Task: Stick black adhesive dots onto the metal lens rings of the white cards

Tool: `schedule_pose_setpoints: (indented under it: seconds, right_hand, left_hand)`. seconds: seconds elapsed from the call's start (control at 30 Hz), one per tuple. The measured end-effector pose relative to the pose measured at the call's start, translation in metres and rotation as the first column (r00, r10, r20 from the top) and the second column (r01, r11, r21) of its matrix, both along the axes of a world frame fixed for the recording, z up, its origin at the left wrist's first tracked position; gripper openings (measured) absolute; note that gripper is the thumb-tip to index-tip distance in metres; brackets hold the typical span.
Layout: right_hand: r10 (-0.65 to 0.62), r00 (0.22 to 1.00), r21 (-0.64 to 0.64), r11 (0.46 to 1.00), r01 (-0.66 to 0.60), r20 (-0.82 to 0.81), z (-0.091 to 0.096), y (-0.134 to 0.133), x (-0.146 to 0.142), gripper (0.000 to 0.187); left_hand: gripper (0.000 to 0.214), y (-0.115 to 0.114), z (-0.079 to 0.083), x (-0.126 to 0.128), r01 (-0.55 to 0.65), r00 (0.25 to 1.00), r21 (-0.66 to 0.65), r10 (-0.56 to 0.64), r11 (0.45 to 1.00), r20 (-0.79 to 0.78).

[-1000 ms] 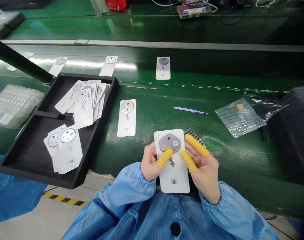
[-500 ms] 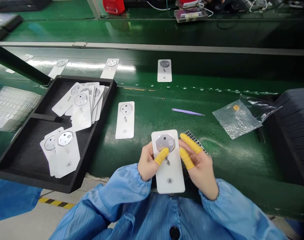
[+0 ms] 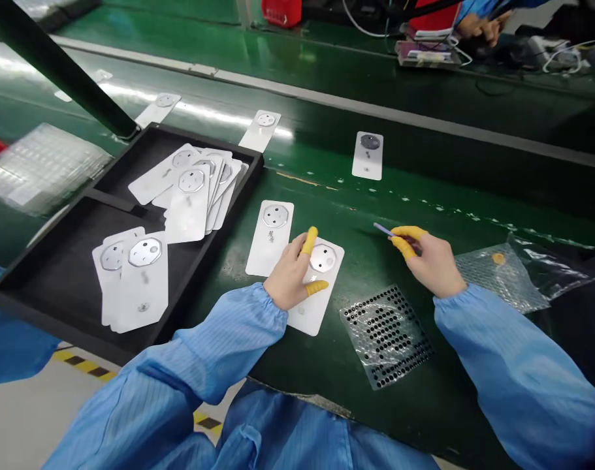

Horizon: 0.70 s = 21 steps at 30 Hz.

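Observation:
A white phone back panel (image 3: 321,303) with a silver octagonal camera ring lies on the green bench in front of me. My left hand (image 3: 293,274) is over its left side, thumb and index finger spread apart in yellow finger cots, gripping nothing. Pinched in my right hand (image 3: 427,256) is a pair of purple tweezers (image 3: 383,228), its end pointing up and left. Between my hands and nearer to me sits a clear sheet with rows of small black round pieces (image 3: 388,336). Another white panel (image 3: 269,238) lies just left of my left hand.
A black divided tray (image 3: 47,274) at left holds several overlapping white panels (image 3: 189,202). More panels, including one (image 3: 368,156), lie along the back strip. Bubble wrap (image 3: 493,277) rests at right. A dark pole (image 3: 62,72) crosses the upper left. A co-worker's hand (image 3: 481,29) shows at top.
The panel I held up now lies on the bench. My left hand has loosened from it, and my right hand has moved away and taken up the tweezers. The view has shifted and tilted.

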State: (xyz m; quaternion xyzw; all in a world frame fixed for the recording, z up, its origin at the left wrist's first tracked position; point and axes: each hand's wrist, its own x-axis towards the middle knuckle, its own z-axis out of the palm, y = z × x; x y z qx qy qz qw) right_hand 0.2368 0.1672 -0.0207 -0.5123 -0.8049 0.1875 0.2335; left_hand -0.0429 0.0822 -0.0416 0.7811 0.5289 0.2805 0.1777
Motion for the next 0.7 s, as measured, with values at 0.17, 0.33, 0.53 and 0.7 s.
schedule_pose_setpoints:
  seconds: [0.17, 0.33, 0.53, 0.7]
  right_hand:
    - [0.252, 0.966, -0.065, 0.965, -0.255, -0.052, 0.016, -0.040, -0.027, 0.038]
    - [0.426, 0.902, -0.147, 0.899, -0.414, 0.067, 0.008, -0.057, -0.050, 0.046]
    - [0.395, 0.915, -0.270, 0.893, -0.361, 0.081, 0.011, -0.054, -0.059, 0.053]
    - [0.377, 0.913, -0.283, 0.903, -0.324, 0.156, 0.015, -0.056, -0.060, 0.046]
  left_hand:
    - [0.052, -0.002, 0.000, 0.005, 0.074, 0.991, 0.095, -0.063, 0.993, -0.116]
    - [0.024, -0.010, 0.007, 0.008, 0.024, 0.991, 0.080, -0.013, 0.996, -0.135]
    - [0.032, -0.016, 0.005, 0.011, -0.031, 0.987, 0.108, 0.047, 0.994, -0.152]
    - [0.026, -0.023, 0.007, 0.013, -0.036, 0.975, 0.153, 0.068, 0.988, -0.211]
